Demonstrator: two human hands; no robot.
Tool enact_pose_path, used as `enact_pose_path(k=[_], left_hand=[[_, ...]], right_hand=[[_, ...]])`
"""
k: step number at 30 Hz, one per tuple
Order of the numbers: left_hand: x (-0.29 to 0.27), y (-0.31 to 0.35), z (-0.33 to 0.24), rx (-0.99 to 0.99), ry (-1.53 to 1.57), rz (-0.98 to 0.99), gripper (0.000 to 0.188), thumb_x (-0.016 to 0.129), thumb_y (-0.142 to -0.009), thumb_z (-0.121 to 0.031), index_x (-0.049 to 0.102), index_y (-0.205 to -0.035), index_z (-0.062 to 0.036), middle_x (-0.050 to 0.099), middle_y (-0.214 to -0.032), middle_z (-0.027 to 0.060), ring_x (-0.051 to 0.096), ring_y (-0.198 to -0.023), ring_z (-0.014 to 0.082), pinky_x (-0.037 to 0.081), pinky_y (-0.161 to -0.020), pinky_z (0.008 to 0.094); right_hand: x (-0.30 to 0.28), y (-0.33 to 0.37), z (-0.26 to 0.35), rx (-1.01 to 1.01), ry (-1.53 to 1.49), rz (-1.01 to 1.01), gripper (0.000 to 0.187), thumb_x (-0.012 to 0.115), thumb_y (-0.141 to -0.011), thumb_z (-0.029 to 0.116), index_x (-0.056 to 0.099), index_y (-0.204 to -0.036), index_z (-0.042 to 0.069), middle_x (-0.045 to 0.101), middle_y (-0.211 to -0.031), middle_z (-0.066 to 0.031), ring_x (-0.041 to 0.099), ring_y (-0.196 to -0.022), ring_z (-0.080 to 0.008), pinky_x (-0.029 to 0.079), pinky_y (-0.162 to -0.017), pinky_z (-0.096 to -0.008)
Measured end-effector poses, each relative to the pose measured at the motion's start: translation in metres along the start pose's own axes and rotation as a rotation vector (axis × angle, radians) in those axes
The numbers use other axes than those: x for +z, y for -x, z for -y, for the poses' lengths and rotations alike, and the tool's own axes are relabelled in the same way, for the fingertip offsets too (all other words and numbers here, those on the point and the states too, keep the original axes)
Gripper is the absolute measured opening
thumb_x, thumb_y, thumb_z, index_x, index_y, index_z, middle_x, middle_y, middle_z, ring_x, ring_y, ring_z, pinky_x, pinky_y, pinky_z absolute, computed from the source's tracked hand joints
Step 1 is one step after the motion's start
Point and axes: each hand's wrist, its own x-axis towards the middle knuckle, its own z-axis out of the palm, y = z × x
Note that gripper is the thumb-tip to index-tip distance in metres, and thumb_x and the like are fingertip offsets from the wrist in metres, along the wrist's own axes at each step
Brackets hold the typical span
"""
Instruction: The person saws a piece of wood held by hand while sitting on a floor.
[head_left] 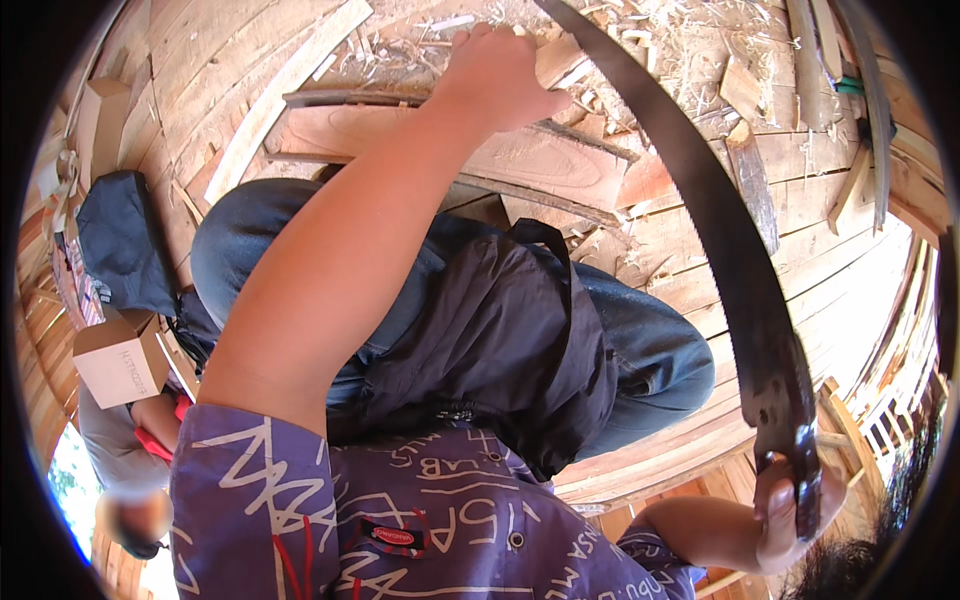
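A plank floor [820,265] spreads beneath the long, dark-bladed handsaw [725,220], held raised by its handle in the right hand [782,525], fingers wrapped round it. Pale wood shavings [690,75] litter the planks on both sides of the saw's tip end. Left of the saw lies a grained wooden board [540,168], near the left hand [495,78]; whether that hand grips anything, I cannot tell. Farther left of the saw are a black bag [125,240], a cardboard box [120,370] and another person [110,440].
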Motion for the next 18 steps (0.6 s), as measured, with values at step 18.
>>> enact_pose_path(k=[18], left_hand=[[-0.003,0.000,-0.004,-0.043,0.084,0.059,0.054,0.067,-0.067,-0.041,0.068,-0.096,0.0036,0.064,-0.097,0.0191,0.056,-0.102,0.0342,0.041,-0.095,0.0433]], right_hand=[[0.034,-0.056,0.017,0.011,-0.169,0.058,0.031,0.056,-0.094,0.024,0.048,-0.093,-0.006,0.041,-0.047,-0.0021,0.033,-0.035,-0.0052,0.020,-0.035,-0.0203]])
